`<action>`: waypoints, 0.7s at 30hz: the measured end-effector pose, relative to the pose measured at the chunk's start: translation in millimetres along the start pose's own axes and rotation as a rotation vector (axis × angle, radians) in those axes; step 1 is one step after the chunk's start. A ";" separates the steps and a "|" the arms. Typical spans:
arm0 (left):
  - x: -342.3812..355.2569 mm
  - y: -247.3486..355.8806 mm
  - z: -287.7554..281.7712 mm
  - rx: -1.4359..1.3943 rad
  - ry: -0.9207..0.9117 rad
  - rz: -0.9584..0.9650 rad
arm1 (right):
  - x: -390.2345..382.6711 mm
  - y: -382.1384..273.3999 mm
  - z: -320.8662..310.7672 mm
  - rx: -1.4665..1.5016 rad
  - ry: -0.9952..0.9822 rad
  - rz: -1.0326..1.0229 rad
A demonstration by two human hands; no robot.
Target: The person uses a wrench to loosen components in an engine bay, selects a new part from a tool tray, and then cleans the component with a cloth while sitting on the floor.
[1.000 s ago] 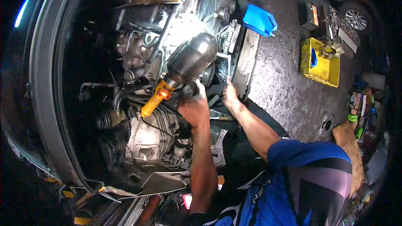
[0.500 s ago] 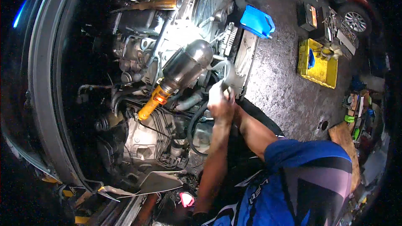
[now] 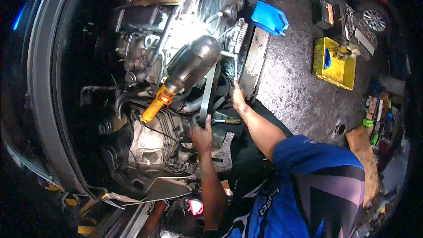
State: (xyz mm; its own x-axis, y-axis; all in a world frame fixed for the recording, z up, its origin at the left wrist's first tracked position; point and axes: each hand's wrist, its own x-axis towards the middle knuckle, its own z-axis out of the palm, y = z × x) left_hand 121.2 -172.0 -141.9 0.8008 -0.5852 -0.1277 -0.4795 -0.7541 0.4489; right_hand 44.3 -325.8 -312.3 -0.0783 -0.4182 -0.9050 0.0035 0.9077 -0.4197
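Observation:
My left hand [image 3: 202, 137] is at the lower end of a flat grey belt [image 3: 209, 92], fingers closed around it. The belt runs up toward the engine [image 3: 152, 44] and passes under a lamp. My right hand [image 3: 238, 98] grips the lower end of a slim metal wrench [image 3: 235, 67]. The wrench's upper end meets a short bar beside the ribbed metal part; what it seats on is hidden. A work lamp [image 3: 194, 64] with a dark dome and an orange handle lies across the engine, its light falling on the upper part.
A tool with a yellowish handle [image 3: 232, 121] lies just right of my left hand. A blue jug [image 3: 269, 18] stands beyond the engine's right edge. On the dark floor are a yellow crate [image 3: 333, 81], a battery [image 3: 324, 14] and a wooden board [image 3: 363, 158]. A car wheel [image 3: 373, 20] shows far right.
The hands, close together before, are now apart. My left hand has moved down and left, pulling the belt into a straight strip. My right hand is now on the wrench.

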 end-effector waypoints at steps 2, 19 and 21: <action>6.1 -0.9 0.4 0.007 -0.010 -0.013 | 15.9 5.1 -3.1 -0.156 0.078 -0.172; 22.8 -46.5 43.5 0.130 -0.077 -0.216 | 113.2 -4.9 -11.6 -0.628 -0.051 -0.538; 20.9 -44.3 40.5 0.118 -0.035 -0.253 | 130.7 -3.1 -7.1 -0.614 -0.037 -0.573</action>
State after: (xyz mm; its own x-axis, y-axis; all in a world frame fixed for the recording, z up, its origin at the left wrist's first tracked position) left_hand 144.7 -163.0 -200.3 0.8885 -0.3820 -0.2542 -0.3057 -0.9060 0.2928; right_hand 27.0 -383.0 -428.8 0.1299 -0.8114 -0.5699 -0.5709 0.4088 -0.7120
